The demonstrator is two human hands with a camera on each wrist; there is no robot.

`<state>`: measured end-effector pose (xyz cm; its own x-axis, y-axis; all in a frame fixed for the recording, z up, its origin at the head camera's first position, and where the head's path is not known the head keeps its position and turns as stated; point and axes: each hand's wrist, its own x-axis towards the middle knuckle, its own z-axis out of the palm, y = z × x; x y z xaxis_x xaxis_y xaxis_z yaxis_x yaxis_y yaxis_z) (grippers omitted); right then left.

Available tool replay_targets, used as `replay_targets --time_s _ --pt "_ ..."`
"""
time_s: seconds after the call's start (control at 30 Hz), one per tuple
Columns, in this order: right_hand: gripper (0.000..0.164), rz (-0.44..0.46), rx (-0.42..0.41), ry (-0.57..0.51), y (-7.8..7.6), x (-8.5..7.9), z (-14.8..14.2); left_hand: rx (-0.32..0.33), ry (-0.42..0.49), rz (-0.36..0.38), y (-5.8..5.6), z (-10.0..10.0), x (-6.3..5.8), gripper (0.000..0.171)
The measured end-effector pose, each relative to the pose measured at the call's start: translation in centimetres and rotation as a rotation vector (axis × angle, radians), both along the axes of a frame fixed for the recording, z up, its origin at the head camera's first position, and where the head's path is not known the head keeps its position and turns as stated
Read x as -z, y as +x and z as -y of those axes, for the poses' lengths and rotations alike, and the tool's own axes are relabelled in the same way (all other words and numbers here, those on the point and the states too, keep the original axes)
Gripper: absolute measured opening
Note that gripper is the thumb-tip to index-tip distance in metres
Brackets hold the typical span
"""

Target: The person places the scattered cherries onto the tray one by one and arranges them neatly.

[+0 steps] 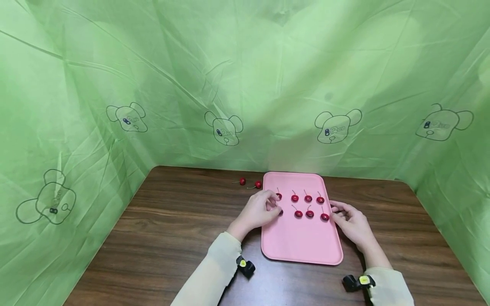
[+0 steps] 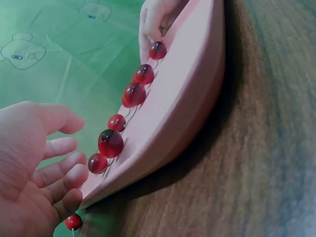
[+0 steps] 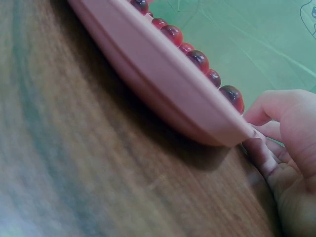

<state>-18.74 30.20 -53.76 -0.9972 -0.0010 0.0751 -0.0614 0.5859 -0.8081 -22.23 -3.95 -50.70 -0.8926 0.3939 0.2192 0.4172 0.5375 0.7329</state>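
Observation:
A pink tray [image 1: 302,244] holds several red cherries with thin stems, set in two rows. My left hand [image 1: 261,209] hovers over the tray's left edge, beside the leftmost cherry [image 1: 281,212] of the nearer row. In the left wrist view a gap shows between the thumb and the loosely bent fingers of the left hand [image 2: 37,168], and a dark red cherry [image 2: 110,143] lies just past the fingertips. At the opposite side, my right hand [image 1: 353,224] grips the tray's right rim, near the rightmost cherry [image 1: 324,216]. The right wrist view shows its fingers around the rim [image 3: 237,131].
Two more cherries, one farther left [image 1: 242,181] and one close to the tray [image 1: 258,185], lie on the dark wooden table [image 1: 160,221]. A green cloth [image 1: 245,85] with mouse-like drawings hangs behind and along both sides of the table.

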Motion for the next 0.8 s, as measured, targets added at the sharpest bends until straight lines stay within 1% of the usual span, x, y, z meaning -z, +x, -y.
replay_targets --time_s 0.1,0.2,0.33,0.5,0.8 --pt "0.043 -0.017 -0.001 -0.001 -0.1 0.2 -0.1 -0.018 0.019 -0.004 -0.2 0.3 -0.2 0.025" --pt "0.043 -0.020 -0.003 0.000 -0.1 0.2 -0.1 -0.055 0.022 -0.026 -0.5 0.8 -0.5 0.025" --pt "0.043 -0.024 -0.001 -0.002 -0.1 0.0 0.0 -0.143 0.031 -0.066 -1.0 1.7 -1.1 0.025" --pt "0.042 -0.030 0.000 -0.005 -0.1 0.0 0.0 -0.259 0.056 -0.094 -1.7 3.0 -1.5 0.027" --pt "0.043 -0.024 0.004 -0.001 0.0 0.0 0.0 -0.421 0.092 -0.089 -3.2 5.7 -1.4 0.036"
